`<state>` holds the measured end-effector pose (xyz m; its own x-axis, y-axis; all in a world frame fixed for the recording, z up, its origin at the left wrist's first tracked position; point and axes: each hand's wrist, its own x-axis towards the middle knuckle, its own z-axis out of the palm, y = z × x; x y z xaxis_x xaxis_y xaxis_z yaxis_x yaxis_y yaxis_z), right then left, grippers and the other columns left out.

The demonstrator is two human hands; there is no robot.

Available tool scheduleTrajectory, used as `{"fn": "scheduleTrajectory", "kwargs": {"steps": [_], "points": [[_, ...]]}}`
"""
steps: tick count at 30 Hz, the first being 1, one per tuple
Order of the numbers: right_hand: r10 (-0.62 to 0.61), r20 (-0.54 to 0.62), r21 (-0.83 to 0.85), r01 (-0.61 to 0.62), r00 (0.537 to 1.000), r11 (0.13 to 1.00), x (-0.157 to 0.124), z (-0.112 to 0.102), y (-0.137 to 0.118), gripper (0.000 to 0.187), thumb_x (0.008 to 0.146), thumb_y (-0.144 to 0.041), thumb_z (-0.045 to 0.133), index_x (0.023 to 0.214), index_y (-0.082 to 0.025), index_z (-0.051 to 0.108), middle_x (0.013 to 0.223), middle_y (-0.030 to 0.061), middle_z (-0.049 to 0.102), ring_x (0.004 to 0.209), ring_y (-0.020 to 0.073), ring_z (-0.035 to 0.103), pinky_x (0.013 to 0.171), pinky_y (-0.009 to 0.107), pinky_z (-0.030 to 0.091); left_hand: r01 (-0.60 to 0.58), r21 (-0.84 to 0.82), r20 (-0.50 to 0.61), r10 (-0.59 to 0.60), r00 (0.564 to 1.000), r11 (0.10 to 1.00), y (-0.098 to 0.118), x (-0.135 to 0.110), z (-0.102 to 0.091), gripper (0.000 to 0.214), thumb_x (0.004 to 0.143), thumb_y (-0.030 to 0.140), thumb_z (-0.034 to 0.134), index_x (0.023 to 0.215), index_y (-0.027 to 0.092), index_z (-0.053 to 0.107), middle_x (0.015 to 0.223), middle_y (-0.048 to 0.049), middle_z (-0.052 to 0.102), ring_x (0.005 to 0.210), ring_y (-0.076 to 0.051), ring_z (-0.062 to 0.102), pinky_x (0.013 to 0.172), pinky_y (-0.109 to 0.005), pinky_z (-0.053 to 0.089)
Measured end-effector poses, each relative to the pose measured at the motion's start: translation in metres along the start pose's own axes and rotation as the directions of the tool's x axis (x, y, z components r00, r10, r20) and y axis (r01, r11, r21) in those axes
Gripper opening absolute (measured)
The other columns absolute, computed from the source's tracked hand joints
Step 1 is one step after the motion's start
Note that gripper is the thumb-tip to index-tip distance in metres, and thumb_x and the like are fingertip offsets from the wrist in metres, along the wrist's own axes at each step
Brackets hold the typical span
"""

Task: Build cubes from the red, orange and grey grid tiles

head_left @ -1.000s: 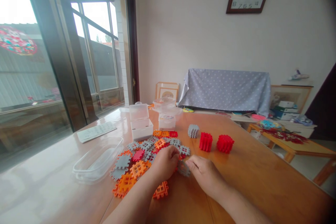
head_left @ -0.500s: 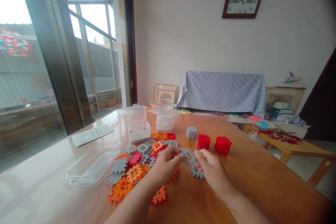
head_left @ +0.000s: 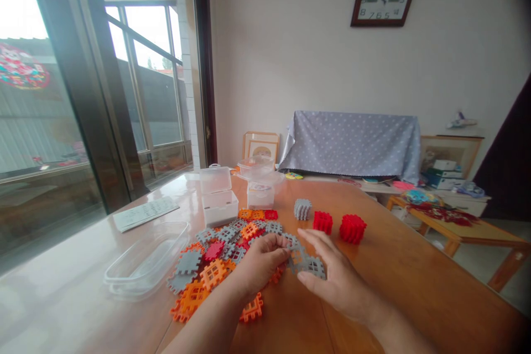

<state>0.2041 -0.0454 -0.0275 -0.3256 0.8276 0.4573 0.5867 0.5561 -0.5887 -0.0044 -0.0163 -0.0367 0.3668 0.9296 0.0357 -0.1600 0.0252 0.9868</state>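
My left hand (head_left: 263,260) pinches a grey notched building tile (head_left: 296,257) by its left side, a little above the table. To the right of it, my right hand (head_left: 334,274) has its thumb and fingers spread apart. A second grey tile with window-like openings (head_left: 316,266) lies between that thumb and the fingers; whether it is joined to the held tile I cannot tell. Left of my hands is a pile of loose grey, orange and red tiles, among them an orange tile (head_left: 213,274) and a red tile (head_left: 214,251).
Beyond my right hand stand a grey block of tiles (head_left: 302,209) and two red ones, a nearer (head_left: 322,222) and a right-hand one (head_left: 352,229). A clear plastic tub (head_left: 145,260), a booklet (head_left: 146,213) and an open lidded box (head_left: 220,209) are on the wooden table (head_left: 373,282).
My right hand has let go of the grey tile and spread its fingers, shifting slightly right. My left hand keeps its pinch, and the held tile has tilted.
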Motion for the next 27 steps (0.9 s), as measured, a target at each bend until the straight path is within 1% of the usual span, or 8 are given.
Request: {"fn": "scheduleTrajectory", "kwargs": {"steps": [2, 5, 8, 11, 15, 18, 22, 27], "points": [[-0.026, 0.026, -0.054, 0.027, 0.999, 0.998, 0.000, -0.002, -0.001, 0.074, 0.078, -0.029, 0.068, 0.147, -0.029, 0.043, 0.148, 0.0082, 0.045, 0.137, 0.0284, 0.042, 0.116, 0.045, 0.033, 0.022, 0.002, 0.026, -0.022, 0.999, 1.000, -0.001, 0.000, 0.001, 0.028, 0.075, 0.036, 0.075, 0.087, 0.015, 0.060, 0.076, -0.0010, 0.061, 0.060, -0.008, 0.052, 0.059, -0.022, 0.039], [-0.050, 0.081, -0.073, 0.056, 0.995, 0.996, 0.000, -0.004, -0.002, 0.067, 0.078, -0.026, 0.068, 0.142, -0.029, 0.050, 0.137, 0.0080, 0.055, 0.129, 0.0273, 0.048, 0.112, 0.043, 0.038, 0.039, -0.029, 0.026, -0.038, 0.999, 0.999, -0.001, -0.001, 0.005, 0.035, 0.072, 0.036, 0.078, 0.092, 0.016, 0.058, 0.076, 0.0000, 0.061, 0.059, -0.008, 0.051, 0.056, -0.021, 0.037], [-0.046, 0.115, -0.054, 0.053, 0.992, 0.997, 0.001, -0.006, -0.001, 0.057, 0.078, -0.025, 0.069, 0.134, -0.028, 0.058, 0.129, 0.0081, 0.061, 0.122, 0.0268, 0.053, 0.107, 0.041, 0.042, 0.046, -0.049, 0.002, -0.046, 0.999, 0.998, 0.003, -0.004, 0.009, 0.043, 0.070, 0.036, 0.080, 0.100, 0.017, 0.055, 0.076, 0.0010, 0.062, 0.060, -0.009, 0.053, 0.057, -0.021, 0.037], [0.008, 0.086, -0.069, -0.003, 0.996, 0.998, 0.003, -0.012, 0.009, 0.054, 0.078, -0.028, 0.070, 0.132, -0.027, 0.060, 0.128, 0.0085, 0.062, 0.120, 0.0272, 0.054, 0.105, 0.041, 0.043, 0.026, -0.017, -0.049, -0.027, 0.998, 1.000, 0.009, -0.006, 0.010, 0.047, 0.073, 0.039, 0.078, 0.106, 0.018, 0.053, 0.079, -0.0008, 0.065, 0.066, -0.012, 0.058, 0.062, -0.023, 0.041], [0.158, 0.001, -0.135, -0.156, 0.987, 0.978, 0.004, -0.023, 0.035, 0.056, 0.078, -0.035, 0.071, 0.132, -0.023, 0.059, 0.124, 0.0104, 0.064, 0.117, 0.0272, 0.056, 0.104, 0.043, 0.042, -0.018, 0.025, -0.147, 0.022, 0.989, 1.000, 0.015, -0.006, 0.006, 0.047, 0.072, 0.040, 0.078, 0.106, 0.017, 0.055, 0.086, -0.0047, 0.070, 0.080, -0.016, 0.064, 0.073, -0.026, 0.045], [0.230, 0.025, -0.160, -0.223, 0.973, 0.961, 0.004, -0.025, 0.051, 0.058, 0.077, -0.038, 0.072, 0.131, -0.021, 0.059, 0.120, 0.0107, 0.066, 0.114, 0.0271, 0.058, 0.102, 0.042, 0.042, -0.008, 0.053, -0.197, 0.018, 0.980, 0.999, 0.018, -0.007, 0.005, 0.043, 0.073, 0.042, 0.076, 0.103, 0.017, 0.057, 0.085, -0.0048, 0.070, 0.079, -0.016, 0.064, 0.070, -0.025, 0.044], [0.258, 0.069, -0.150, -0.246, 0.964, 0.958, 0.002, -0.019, 0.055, 0.058, 0.076, -0.040, 0.073, 0.130, -0.024, 0.060, 0.119, 0.0097, 0.065, 0.111, 0.0259, 0.060, 0.099, 0.039, 0.043, 0.008, 0.088, -0.221, 0.012, 0.975, 0.996, 0.019, -0.006, 0.004, 0.041, 0.073, 0.043, 0.075, 0.100, 0.017, 0.058, 0.083, -0.0040, 0.070, 0.072, -0.015, 0.062, 0.064, -0.024, 0.042], [0.257, 0.107, -0.156, -0.239, 0.960, 0.958, 0.001, -0.014, 0.049, 0.056, 0.075, -0.040, 0.075, 0.128, -0.027, 0.062, 0.119, 0.0087, 0.065, 0.110, 0.0261, 0.060, 0.099, 0.038, 0.043, -0.040, 0.100, -0.196, 0.059, 0.979, 0.994, 0.010, 0.000, -0.002, 0.037, 0.075, 0.042, 0.074, 0.095, 0.016, 0.059, 0.080, -0.0039, 0.070, 0.072, -0.014, 0.061, 0.067, -0.024, 0.043]]}}
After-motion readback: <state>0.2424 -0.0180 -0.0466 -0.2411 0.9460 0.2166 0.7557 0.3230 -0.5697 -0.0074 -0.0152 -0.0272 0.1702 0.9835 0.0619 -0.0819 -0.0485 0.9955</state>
